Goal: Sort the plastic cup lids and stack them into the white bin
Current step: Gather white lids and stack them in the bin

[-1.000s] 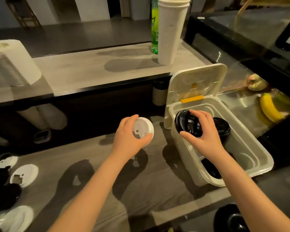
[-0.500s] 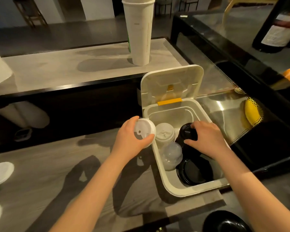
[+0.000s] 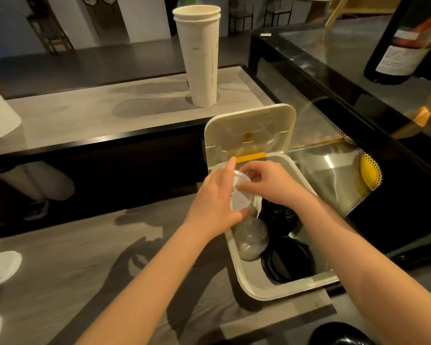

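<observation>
The left hand (image 3: 214,202) grips a white lid (image 3: 240,195) by its rim, thumb at the near edge and fingers spread round the far one, so the disc stands nearly on edge over the far-left corner of the white bin (image 3: 259,292). The right hand (image 3: 271,183) has closed in on the same lid: its thumb lies on the face and its curled fingers hook over the upper rim, which reads as a pinch. Both hands are thus together on one piece, above the bin and not yet down in it.

Below them sit a stack of clear dome lids (image 3: 251,240) on the left side and two piles of black lids (image 3: 288,262) on the right. What lies directly under the held lid is hidden by the hands. More white lids (image 3: 3,267) wait on the counter at the far left.

The lid looks thin, very light and springy. It should flex if squeezed across its face, and smooth plastic can slip from fingertips, so the rim is the sound place to hold it, lightly and at opposite points. It will likely need to be set level and centred to nest on its own kind
</observation>
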The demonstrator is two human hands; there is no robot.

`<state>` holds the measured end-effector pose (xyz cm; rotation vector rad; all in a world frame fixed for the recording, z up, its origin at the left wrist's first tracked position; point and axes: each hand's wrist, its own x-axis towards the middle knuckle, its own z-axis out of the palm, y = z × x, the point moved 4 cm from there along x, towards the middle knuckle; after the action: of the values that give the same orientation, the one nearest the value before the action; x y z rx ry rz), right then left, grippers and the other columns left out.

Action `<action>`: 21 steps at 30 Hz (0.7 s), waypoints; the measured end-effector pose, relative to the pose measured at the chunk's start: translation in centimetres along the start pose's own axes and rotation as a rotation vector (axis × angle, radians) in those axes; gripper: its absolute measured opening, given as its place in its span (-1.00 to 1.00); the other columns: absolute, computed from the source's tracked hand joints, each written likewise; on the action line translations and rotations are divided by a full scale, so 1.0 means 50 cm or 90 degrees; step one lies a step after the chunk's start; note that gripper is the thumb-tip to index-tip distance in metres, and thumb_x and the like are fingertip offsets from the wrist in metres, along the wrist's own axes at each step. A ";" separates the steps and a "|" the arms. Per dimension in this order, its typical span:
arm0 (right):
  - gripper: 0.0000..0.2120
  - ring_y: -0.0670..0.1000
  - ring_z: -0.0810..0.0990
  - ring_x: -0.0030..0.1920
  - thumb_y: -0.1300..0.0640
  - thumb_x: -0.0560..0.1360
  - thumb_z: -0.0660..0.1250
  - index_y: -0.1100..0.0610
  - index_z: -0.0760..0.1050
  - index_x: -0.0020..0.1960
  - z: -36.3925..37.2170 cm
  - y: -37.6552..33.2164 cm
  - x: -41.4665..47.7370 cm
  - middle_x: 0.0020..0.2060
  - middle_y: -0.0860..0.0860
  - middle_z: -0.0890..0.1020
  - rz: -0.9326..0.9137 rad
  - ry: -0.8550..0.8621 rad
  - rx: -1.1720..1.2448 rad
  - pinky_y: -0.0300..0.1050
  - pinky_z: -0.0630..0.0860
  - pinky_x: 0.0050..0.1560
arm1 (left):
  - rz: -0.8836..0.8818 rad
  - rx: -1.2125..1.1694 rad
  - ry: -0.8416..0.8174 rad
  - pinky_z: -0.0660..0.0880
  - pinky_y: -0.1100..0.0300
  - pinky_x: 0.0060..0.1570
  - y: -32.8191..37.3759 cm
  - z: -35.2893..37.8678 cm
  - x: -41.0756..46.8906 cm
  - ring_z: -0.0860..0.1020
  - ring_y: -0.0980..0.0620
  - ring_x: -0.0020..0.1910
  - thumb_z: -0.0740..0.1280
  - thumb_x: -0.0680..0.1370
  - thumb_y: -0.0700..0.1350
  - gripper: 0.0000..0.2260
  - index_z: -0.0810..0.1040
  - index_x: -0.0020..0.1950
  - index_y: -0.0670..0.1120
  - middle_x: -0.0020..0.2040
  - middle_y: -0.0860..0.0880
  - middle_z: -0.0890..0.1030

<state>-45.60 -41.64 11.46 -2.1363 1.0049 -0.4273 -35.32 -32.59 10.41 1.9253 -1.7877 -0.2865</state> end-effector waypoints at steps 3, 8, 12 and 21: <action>-0.77 -0.06 0.51 -0.30 0.10 0.36 0.50 0.13 0.60 -0.02 -0.008 0.006 0.044 -0.30 -0.02 0.56 0.015 0.003 0.010 -0.09 0.50 -0.21 | -0.033 -0.016 0.036 0.08 0.14 0.44 -0.024 -0.002 0.008 0.03 0.00 0.51 0.43 0.43 0.10 -0.08 -0.14 0.54 -0.05 0.53 -0.03 0.08; -0.71 0.04 0.52 -0.31 0.16 0.36 0.51 0.25 0.56 0.01 -0.002 0.083 0.120 -0.26 0.10 0.55 0.130 -0.065 -0.055 -0.04 0.54 -0.23 | -0.121 0.096 -0.080 0.00 -0.06 0.49 -0.109 0.041 -0.012 -0.15 0.02 0.53 0.27 0.47 0.26 -0.21 -0.02 0.54 -0.01 0.56 0.01 -0.05; -0.73 0.02 0.56 -0.35 0.05 0.36 0.52 0.19 0.54 -0.07 0.049 0.131 0.155 -0.27 0.06 0.59 0.189 -0.177 -0.196 -0.14 0.52 -0.33 | -0.161 0.048 -0.163 0.02 -0.07 0.48 -0.131 0.065 -0.019 -0.13 0.03 0.53 0.23 0.50 0.26 -0.28 0.01 0.54 0.04 0.56 0.05 0.00; -0.82 0.15 0.59 0.07 0.17 0.48 0.31 0.19 0.56 0.05 0.102 0.151 0.164 0.03 0.12 0.63 0.120 -0.160 -0.474 -0.04 0.51 -0.04 | -0.205 0.046 -0.182 0.03 -0.12 0.44 -0.136 0.074 -0.024 -0.10 0.05 0.53 0.21 0.51 0.26 -0.30 -0.02 0.54 0.08 0.56 0.06 0.01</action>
<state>-41.47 -48.77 2.40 -2.6035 1.3351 0.3658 -31.28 -32.08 3.73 2.3203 -1.6674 -0.6431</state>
